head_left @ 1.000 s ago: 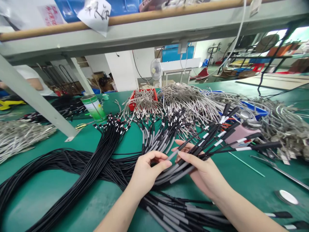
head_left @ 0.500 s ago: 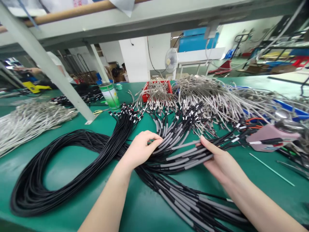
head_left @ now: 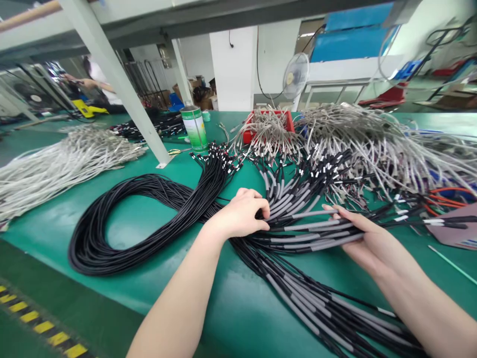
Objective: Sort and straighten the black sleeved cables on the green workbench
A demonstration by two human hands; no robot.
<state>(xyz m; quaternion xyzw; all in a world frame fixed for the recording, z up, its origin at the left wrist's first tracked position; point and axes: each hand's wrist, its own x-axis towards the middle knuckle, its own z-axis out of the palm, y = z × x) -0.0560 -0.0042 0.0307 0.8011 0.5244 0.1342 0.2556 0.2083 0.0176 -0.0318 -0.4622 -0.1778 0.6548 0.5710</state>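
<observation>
My left hand rests curled on a pile of black cables with grey sleeves, its fingertips pinching into them. My right hand lies palm up under a small bundle of the same grey-sleeved cables, which fans out to the right across its fingers. A big coil of plain black cable loops to the left of my left hand on the green table. More grey-sleeved cables run toward the near right edge.
Heaps of silver-grey cables lie at the far right and far left. A red tray and a green can stand at the back. A white slanted post lands on the table. A person works far left.
The view has swung left and down. My right hand lowered the fanned bundle from raised to nearly flat. My left hand shifted from pinching one cable to gripping into the pile.
</observation>
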